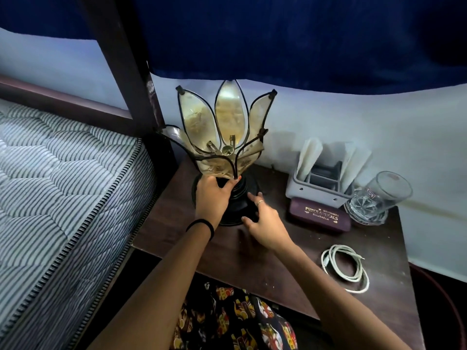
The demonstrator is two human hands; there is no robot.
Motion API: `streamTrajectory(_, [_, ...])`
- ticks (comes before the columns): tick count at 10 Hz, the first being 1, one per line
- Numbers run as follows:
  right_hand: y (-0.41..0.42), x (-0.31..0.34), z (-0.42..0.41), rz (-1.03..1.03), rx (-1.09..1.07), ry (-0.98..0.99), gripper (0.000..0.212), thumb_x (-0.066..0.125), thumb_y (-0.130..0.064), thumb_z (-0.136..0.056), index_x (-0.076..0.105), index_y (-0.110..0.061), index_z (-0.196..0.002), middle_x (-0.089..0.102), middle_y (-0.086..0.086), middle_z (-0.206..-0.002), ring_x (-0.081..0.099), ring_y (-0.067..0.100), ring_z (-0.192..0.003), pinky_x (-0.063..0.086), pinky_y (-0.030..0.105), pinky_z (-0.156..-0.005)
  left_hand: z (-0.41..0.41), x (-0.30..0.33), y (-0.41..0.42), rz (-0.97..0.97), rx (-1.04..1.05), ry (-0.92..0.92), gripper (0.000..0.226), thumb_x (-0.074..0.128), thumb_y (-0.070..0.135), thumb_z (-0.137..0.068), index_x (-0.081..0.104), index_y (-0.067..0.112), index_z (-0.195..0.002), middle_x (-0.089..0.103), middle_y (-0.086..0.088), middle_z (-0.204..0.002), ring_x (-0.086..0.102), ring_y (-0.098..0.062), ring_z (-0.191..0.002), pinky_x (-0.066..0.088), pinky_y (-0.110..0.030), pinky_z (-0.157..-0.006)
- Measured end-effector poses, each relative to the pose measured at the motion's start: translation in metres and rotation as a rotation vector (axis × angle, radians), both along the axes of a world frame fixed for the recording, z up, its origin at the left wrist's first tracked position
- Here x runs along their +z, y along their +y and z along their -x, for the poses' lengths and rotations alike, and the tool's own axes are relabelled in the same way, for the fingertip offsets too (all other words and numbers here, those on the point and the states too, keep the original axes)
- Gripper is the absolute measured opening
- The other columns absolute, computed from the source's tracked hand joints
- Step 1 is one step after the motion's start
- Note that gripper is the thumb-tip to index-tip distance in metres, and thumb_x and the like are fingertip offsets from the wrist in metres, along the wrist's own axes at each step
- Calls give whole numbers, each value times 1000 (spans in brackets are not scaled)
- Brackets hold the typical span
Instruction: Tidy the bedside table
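A flower-shaped lamp (225, 127) with yellowed glass petals and a black base stands at the back left of the dark wooden bedside table (290, 274). My left hand (214, 195) grips the lamp's stem just under the petals. My right hand (265, 221) rests against the right side of the black base, fingers spread. A maroon glasses case (319, 218), a grey holder (321, 188) with white papers, a clear drinking glass (376, 198) and a coiled white cable (346, 267) sit on the table to the right.
A striped mattress (63, 198) lies at the left, with a dark bedpost (129, 72) right behind the lamp. A pale wall and blue curtain (303, 34) back the table. Patterned fabric on my lap (235, 322) is below the table's front edge.
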State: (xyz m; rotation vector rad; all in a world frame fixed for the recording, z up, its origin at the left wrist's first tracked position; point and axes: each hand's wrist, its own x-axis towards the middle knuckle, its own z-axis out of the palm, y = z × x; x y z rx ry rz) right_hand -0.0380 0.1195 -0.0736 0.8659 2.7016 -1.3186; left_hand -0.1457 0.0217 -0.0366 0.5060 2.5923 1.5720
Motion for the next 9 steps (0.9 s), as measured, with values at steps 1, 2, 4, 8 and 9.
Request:
streamTrajectory(1, [2, 2, 13, -11, 44, -15, 70, 63, -21, -87, 29, -23, -147, 18, 10, -159, 31, 27, -142, 31, 37, -115, 8, 0, -2, 10, 65, 12, 29, 73, 35, -80, 74, 7, -86, 73, -7, -91, 65, -20, -92, 36, -12, -73])
streamTrajectory(2, [3, 4, 24, -25, 74, -18, 70, 63, -21, -86, 30, -24, -148, 17, 10, -160, 30, 27, -143, 31, 36, -115, 15, 1, -4, 11, 100, 23, 28, 73, 33, -79, 74, 6, -88, 73, -8, -93, 64, -22, -96, 30, -7, -73])
streamTrajectory(4, [4, 4, 36, -42, 110, -29, 70, 63, -20, -86, 30, -24, -147, 18, 9, -160, 26, 25, -144, 28, 33, -113, 21, 2, -7, 45, 146, -6, 33, 72, 34, -80, 72, 4, -93, 70, -11, -99, 62, -23, -98, 31, -10, -73])
streamTrajectory(8, [5, 14, 30, -131, 247, -186, 84, 59, -19, -85, 9, -32, -152, 3, 10, -162, 29, 33, -142, 34, 36, -112, 16, 12, -22, 205, -68, -115, 46, 70, 26, -83, 57, -1, -117, 60, -16, -119, 54, -29, -115, 42, -35, -95])
streamTrajectory(9, [0, 17, 16, -195, 252, -194, 82, 55, -15, -85, 10, -31, -152, 5, 9, -162, 30, 35, -141, 34, 37, -112, 6, 17, -30, 158, -142, -138, 63, 72, 21, -80, 42, 4, -133, 53, -13, -131, 50, -27, -123, 40, -35, -102])
